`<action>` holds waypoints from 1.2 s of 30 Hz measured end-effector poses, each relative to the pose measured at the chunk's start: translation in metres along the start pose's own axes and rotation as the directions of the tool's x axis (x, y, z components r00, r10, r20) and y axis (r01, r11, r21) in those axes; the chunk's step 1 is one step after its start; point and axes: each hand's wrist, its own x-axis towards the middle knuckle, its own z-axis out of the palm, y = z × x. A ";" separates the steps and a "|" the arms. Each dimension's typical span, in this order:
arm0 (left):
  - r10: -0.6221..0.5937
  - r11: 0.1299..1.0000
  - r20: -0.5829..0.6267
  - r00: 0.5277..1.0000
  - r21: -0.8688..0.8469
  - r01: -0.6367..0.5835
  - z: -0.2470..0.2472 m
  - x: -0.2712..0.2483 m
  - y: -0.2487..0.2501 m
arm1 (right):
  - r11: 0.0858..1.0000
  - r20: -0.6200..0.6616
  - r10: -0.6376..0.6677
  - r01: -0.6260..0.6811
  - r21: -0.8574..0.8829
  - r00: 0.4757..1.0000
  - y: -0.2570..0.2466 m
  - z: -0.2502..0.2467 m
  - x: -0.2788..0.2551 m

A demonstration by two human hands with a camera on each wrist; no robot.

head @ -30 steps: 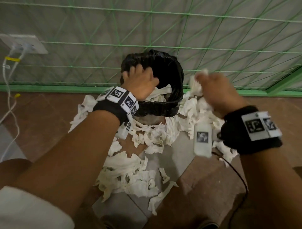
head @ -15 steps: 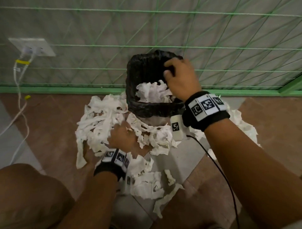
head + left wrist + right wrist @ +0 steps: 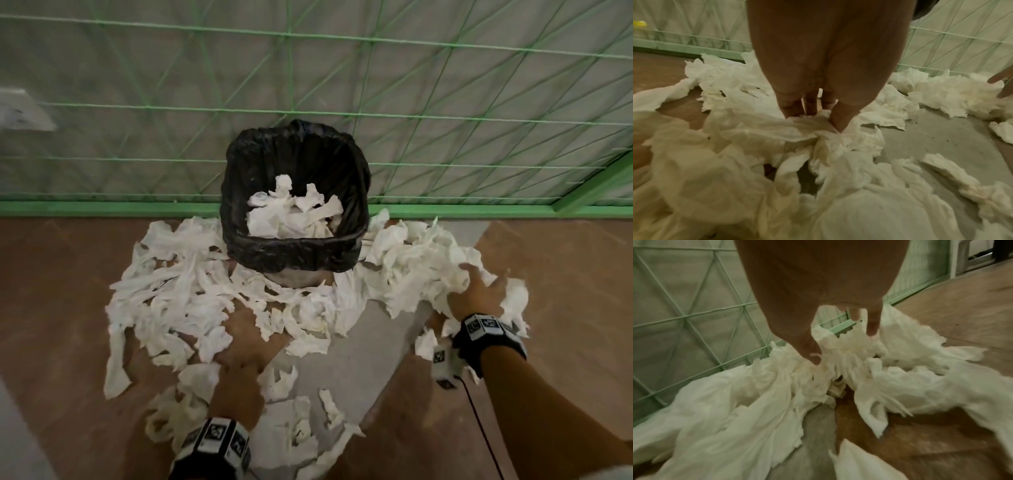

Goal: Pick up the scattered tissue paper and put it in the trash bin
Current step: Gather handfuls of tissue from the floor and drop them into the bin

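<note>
Trash bin [image 3: 294, 253]: centre of the head view, black liner over the rim, set against the green mesh fence [image 3: 445, 102]; a few crumpled pieces already lie inside.
Tissue paper [image 3: 178, 294]: torn white strips and wads on the floor [image 3: 54, 291], spread round the bin's left, front and right sides down to the lower centre of the frame.
Left hand [image 3: 239, 363]: lower centre, down in the pile. In the left wrist view its fingertips [image 3: 791, 110] and thumb are drawn together, pinching a twisted fold of tissue.
Right hand [image 3: 476, 291]: right of the frame, on the heap beside the bin. In the right wrist view thumb and fingers [image 3: 872, 327] are curled into a bunched tuft, closing on it.
Handling: judged very light, soft and limp — it compresses freely but tears easily, and loose strips may trail or drop.
Grasp point: take each wad at its thickest bunch — not by a strip end — and gather several layers per grab.
</note>
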 end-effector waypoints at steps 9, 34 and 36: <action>-0.117 0.958 -0.195 0.974 -0.282 0.058 -0.035 -0.002 0.026 | 0.987 0.036 -0.153 0.155 -0.044 0.987 -0.036 -0.001 -0.004; -0.062 0.718 -0.520 0.852 -0.616 -0.324 -0.084 0.006 0.046 | -0.132 -0.432 -0.642 0.464 0.876 0.633 -0.253 -0.207 -0.146; -0.059 0.723 -0.492 0.869 -0.621 -0.303 -0.089 0.008 0.042 | -0.086 -0.520 -0.610 0.603 0.793 0.598 -0.271 -0.201 -0.155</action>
